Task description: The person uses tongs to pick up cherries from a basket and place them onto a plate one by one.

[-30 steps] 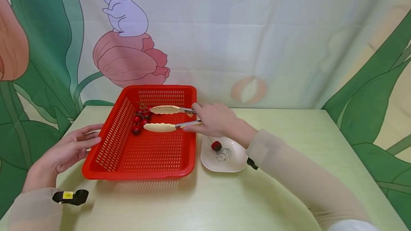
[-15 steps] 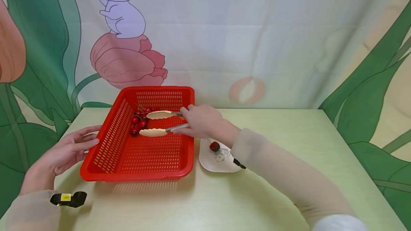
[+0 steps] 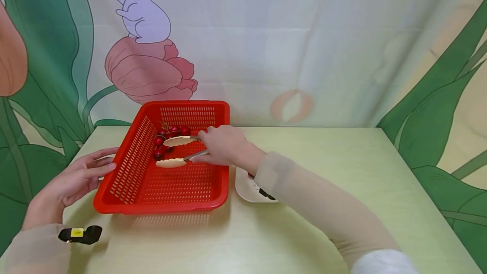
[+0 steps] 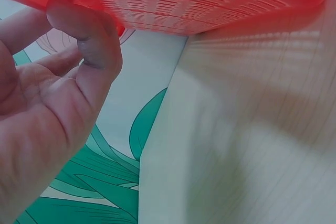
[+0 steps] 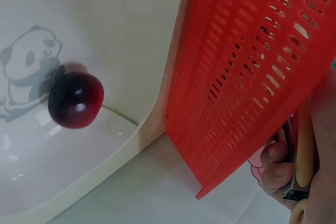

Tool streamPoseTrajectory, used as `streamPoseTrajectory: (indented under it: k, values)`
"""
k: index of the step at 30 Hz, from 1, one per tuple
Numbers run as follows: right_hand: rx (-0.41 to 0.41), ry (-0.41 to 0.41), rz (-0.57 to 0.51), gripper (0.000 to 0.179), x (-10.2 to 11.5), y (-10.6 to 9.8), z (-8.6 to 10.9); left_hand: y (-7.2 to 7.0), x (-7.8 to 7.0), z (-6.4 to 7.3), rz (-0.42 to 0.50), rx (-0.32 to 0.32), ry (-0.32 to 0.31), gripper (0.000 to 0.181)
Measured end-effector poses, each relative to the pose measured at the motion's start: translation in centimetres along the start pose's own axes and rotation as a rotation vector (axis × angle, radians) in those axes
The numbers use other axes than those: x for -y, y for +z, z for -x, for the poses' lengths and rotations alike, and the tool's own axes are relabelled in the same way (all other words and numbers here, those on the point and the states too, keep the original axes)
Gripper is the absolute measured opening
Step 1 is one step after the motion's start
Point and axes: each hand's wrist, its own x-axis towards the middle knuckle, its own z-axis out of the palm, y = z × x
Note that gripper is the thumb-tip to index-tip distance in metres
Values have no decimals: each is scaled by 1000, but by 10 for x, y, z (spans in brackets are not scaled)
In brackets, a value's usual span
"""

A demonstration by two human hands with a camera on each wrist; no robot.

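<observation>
A red plastic basket (image 3: pixel 175 189) holds several dark red cherries (image 3: pixel 159 141) with green stems, clustered toward its back left. My right hand (image 3: pixel 224 145) grips a pair of tongs (image 3: pixel 170 163), reaching over the basket's right rim. The tongs' cream, scalloped tips are spread apart inside the basket, close to the cherries, with no cherry clamped between them. At the left side, my left hand (image 3: pixel 77 179) holds the basket's rim between thumb and fingers; the left wrist view shows these fingers (image 4: pixel 94 35) against the rim's underside.
Right of the basket stands a white dish (image 5: pixel 136 3) with a panda print. One cherry (image 5: pixel 76 100) with its stem lies in it, mostly hidden by my right sleeve in the head view. A printed curtain (image 3: pixel 323 54) hangs behind the pale table (image 3: pixel 323 172).
My right hand has moved left and slightly down with the tongs, bringing their spread tips to the cherry cluster. The right sleeve now covers much of the dish. The left hand stays on the rim.
</observation>
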Motion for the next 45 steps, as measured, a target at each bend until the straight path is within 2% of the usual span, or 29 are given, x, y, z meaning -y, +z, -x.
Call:
streamPoseTrajectory:
  k: [6, 12, 19, 25, 34, 45]
  values:
    - [37, 14, -1, 63, 6, -1, -8, 1, -2, -2, -11, -4, 3, 42]
    - [30, 17, 5, 58, 10, 1, -21, 0, -5, -1, -25, -24, -19, 41]
    - [42, 11, -1, 58, 14, 6, -32, 0, -4, -1, 1, -4, -5, 41]
    - [48, -11, 34, 58, 17, 9, -35, 0, -4, -2, -5, -15, 0, 42]
    - [59, 14, 34, 66, 19, 16, -38, -1, -2, -3, 8, 7, 7, 42]
    - [83, -28, 18, 72, 21, 19, -40, -1, -1, 1, 5, -15, -10, 41]
